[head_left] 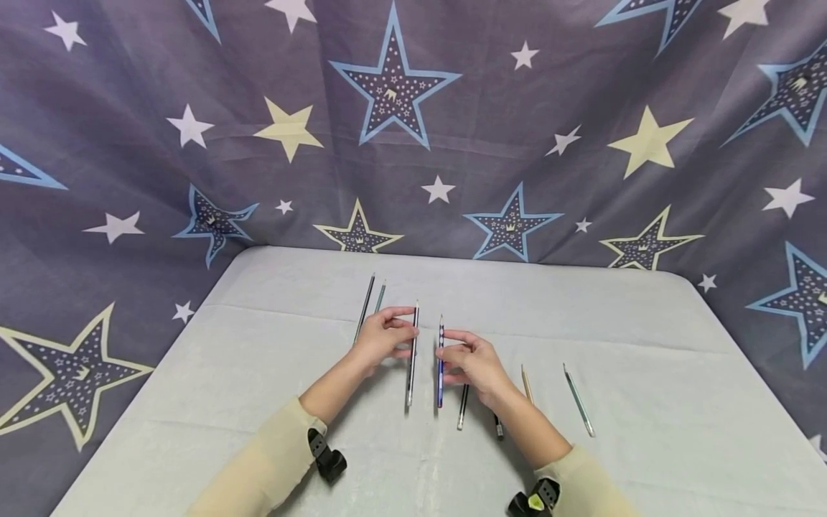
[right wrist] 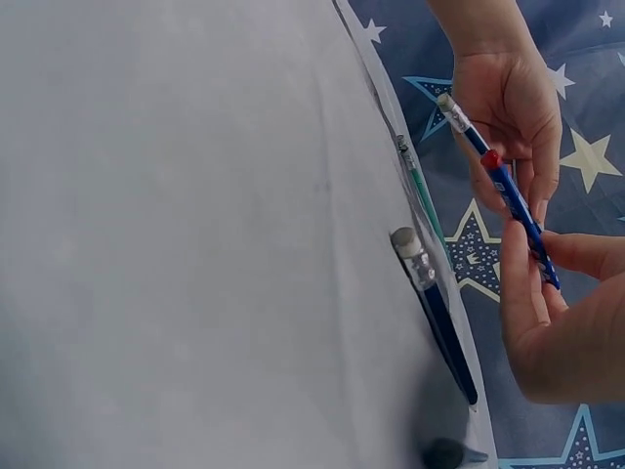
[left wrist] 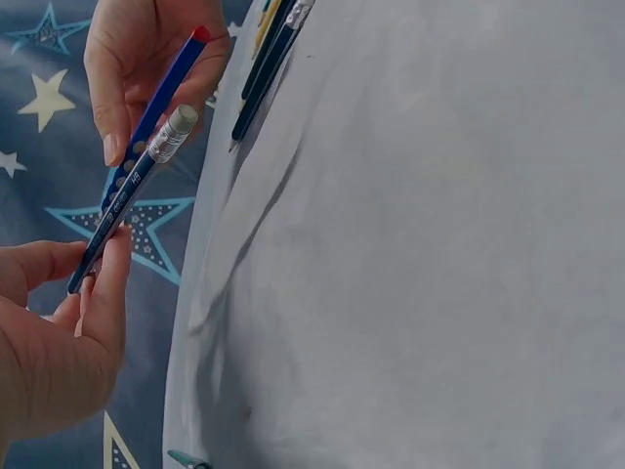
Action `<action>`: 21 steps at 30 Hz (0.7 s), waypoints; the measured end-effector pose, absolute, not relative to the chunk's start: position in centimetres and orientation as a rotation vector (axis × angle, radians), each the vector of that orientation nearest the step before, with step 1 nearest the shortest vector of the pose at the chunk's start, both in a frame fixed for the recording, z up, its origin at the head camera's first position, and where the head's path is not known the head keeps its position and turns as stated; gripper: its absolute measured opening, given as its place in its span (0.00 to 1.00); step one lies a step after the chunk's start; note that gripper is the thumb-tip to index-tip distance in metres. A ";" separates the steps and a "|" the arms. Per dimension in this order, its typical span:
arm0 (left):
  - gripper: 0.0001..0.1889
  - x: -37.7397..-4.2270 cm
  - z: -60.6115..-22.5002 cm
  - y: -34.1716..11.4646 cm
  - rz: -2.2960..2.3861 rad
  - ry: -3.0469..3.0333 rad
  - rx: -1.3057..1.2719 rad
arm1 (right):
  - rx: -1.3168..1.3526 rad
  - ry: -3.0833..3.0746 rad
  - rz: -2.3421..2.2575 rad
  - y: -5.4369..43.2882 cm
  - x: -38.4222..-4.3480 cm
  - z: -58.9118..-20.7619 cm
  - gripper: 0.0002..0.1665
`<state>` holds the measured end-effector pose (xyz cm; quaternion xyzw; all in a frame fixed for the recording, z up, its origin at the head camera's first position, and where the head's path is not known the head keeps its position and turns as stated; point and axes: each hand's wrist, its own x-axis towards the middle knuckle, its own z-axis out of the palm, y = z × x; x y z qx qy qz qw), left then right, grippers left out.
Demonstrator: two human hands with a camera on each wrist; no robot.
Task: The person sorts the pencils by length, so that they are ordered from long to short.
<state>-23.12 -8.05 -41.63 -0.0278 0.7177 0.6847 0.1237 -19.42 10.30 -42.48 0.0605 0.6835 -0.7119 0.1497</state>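
Observation:
My left hand [head_left: 381, 339] pinches a dark blue pencil [head_left: 413, 366] between thumb and fingers, its tip up and its pale eraser end down. Facing it, my right hand [head_left: 476, 366] pinches a brighter blue pencil [head_left: 441, 377] with pale dots and a red end [right wrist: 491, 158]. Both pencils stand nearly upright in the head view, side by side with a small gap between them. In the left wrist view the eraser end [left wrist: 182, 119] of the dark pencil overlaps the blue one.
On the pale cloth-covered table [head_left: 213, 402], a black pencil [head_left: 365, 305] and a teal pencil [head_left: 380, 295] lie left. To the right are two dark pencils, one eraser-tipped [head_left: 461, 411], a tan pencil [head_left: 527, 383] and a green pencil [head_left: 578, 401]. A star-patterned cloth [head_left: 452, 158] hangs behind.

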 end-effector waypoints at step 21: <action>0.24 -26.1 -40.8 -9.2 1.943 2.241 -0.109 | 0.179 1.941 -2.063 10.4 -19.3 -42.2 0.27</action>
